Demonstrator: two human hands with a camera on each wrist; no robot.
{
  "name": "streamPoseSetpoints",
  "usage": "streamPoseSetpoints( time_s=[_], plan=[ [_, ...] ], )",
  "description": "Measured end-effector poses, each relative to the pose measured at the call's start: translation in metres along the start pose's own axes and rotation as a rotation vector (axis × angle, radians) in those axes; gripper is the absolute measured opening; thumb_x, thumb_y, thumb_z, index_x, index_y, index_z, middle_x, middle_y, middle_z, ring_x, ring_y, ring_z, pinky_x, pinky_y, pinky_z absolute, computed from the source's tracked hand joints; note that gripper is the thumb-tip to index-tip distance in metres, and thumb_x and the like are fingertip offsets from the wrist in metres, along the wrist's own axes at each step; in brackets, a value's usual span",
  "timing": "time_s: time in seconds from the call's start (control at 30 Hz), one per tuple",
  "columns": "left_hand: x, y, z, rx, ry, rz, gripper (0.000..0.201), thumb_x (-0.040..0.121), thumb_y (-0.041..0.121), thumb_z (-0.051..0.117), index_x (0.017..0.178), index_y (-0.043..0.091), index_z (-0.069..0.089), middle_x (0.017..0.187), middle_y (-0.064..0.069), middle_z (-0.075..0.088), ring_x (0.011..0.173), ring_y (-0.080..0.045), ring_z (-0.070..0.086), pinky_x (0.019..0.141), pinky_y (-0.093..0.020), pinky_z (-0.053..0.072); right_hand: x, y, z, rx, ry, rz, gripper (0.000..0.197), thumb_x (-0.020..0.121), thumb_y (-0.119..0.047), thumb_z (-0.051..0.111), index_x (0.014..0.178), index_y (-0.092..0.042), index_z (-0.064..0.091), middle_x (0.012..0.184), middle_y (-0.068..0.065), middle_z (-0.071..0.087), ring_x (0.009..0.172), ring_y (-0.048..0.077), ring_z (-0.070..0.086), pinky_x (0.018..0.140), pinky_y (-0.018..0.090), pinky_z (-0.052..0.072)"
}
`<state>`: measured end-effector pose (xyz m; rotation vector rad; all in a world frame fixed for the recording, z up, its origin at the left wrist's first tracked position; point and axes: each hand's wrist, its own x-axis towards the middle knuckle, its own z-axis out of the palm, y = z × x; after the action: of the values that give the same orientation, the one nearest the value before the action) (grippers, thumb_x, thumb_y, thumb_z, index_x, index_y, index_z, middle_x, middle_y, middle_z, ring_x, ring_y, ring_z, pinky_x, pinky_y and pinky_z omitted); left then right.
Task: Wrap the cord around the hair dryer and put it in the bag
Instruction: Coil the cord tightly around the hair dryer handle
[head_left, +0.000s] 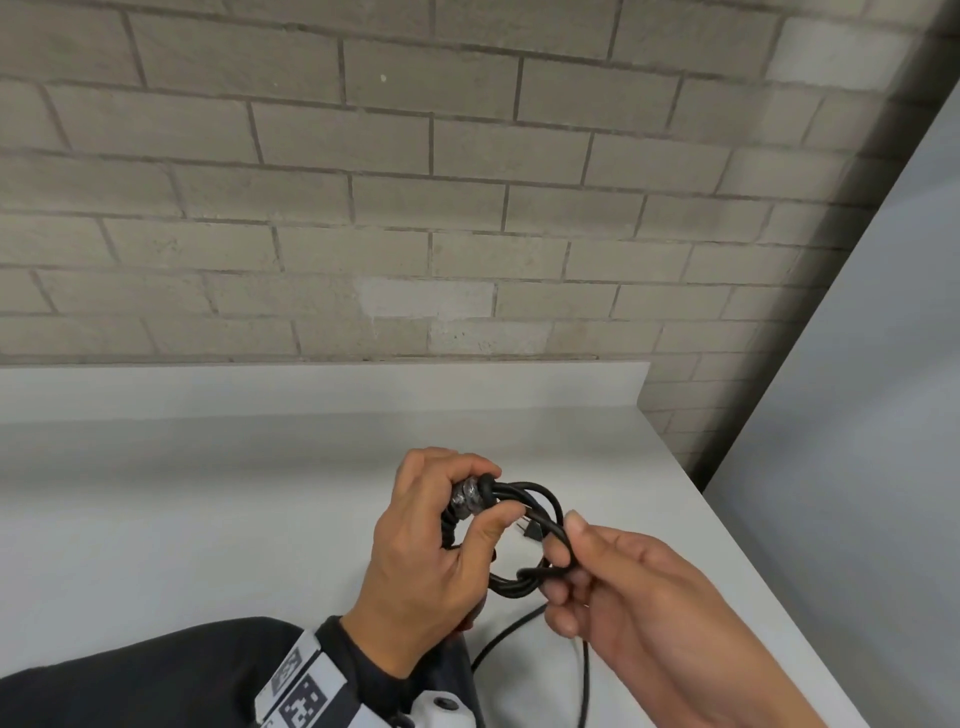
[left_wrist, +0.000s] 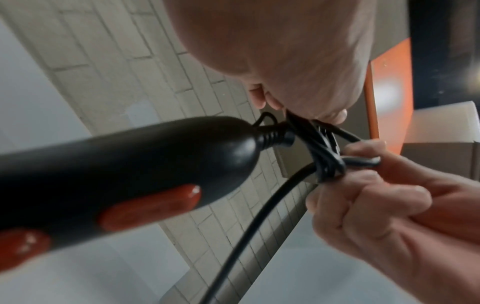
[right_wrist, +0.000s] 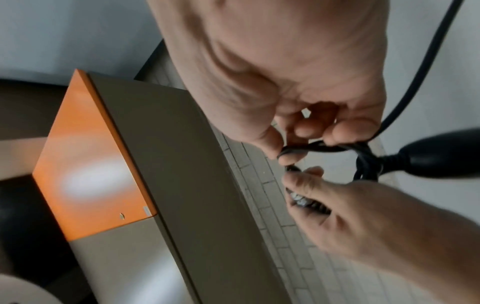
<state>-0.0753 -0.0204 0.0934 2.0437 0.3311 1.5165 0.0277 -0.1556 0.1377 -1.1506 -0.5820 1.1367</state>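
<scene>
The black cord (head_left: 524, 577) is gathered into a small coil above the white table (head_left: 208, 519). My left hand (head_left: 483, 499) grips one side of the coil, fingers curled round a silvery taped spot. My right hand (head_left: 563, 551) pinches the coil's other side between thumb and fingers. The plug's prongs (head_left: 525, 530) show inside the loop. The hair dryer (left_wrist: 109, 170) is black with red buttons. Its handle runs back under my left wrist, and its strain relief (left_wrist: 275, 137) meets the cord (left_wrist: 327, 158) at the fingers. A loose stretch of cord (head_left: 584, 675) hangs below. No bag is in view.
A grey brick wall (head_left: 415, 208) stands behind the table. A pale panel (head_left: 857, 415) closes off the right side, with a gap beside the table's right edge. An orange-and-grey cabinet (right_wrist: 91, 154) shows in the wrist views.
</scene>
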Motion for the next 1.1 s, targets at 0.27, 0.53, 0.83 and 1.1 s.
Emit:
streamPoseSetpoints(
  time_s=[0.27,0.53,0.83,1.1],
  plan=[
    [0.0,-0.003,0.004,0.04,0.019,0.0,0.017,0.093,0.041,0.058,0.102,0.026,0.057,0.097,0.013,0.056,0.081,-0.002,0.058,0.073,-0.004,0.043,-0.006,0.031,-0.002,-0.588,0.221,-0.485,0.008,0.078,-0.023,0.069,0.085,-0.027,0.07,0.084,-0.004,0.069,0.08,0.014,0.064,0.069,0.022,0.05],
    [-0.001,-0.003,0.003,0.018,0.021,-0.015,0.027,0.098,0.049,0.05,0.106,0.024,0.059,0.097,0.014,0.056,0.08,0.0,0.059,0.073,-0.004,0.043,-0.008,0.026,0.002,-0.414,0.255,-0.378,0.01,0.076,-0.028,0.074,0.08,-0.02,0.075,0.073,0.008,0.072,0.063,0.013,0.064,0.061,0.022,0.053],
    [-0.001,0.001,0.007,-0.006,-0.014,-0.008,0.022,0.098,0.045,0.05,0.104,0.027,0.061,0.097,0.019,0.056,0.08,-0.011,0.059,0.072,-0.009,0.043,-0.007,0.013,-0.012,0.355,-0.193,0.027,0.044,0.054,-0.038,0.094,0.071,-0.006,0.069,0.055,0.005,0.05,0.048,0.015,0.042,0.041,0.021,0.033],
    [0.006,-0.008,0.002,0.076,0.013,-0.032,0.02,0.096,0.039,0.053,0.093,0.022,0.062,0.082,0.014,0.055,0.078,-0.012,0.055,0.068,-0.01,0.04,0.004,0.069,-0.012,-0.416,0.049,-0.607,0.041,0.066,-0.04,0.086,0.101,-0.023,0.073,0.093,-0.005,0.066,0.077,0.014,0.058,0.068,0.023,0.046]
  ],
)
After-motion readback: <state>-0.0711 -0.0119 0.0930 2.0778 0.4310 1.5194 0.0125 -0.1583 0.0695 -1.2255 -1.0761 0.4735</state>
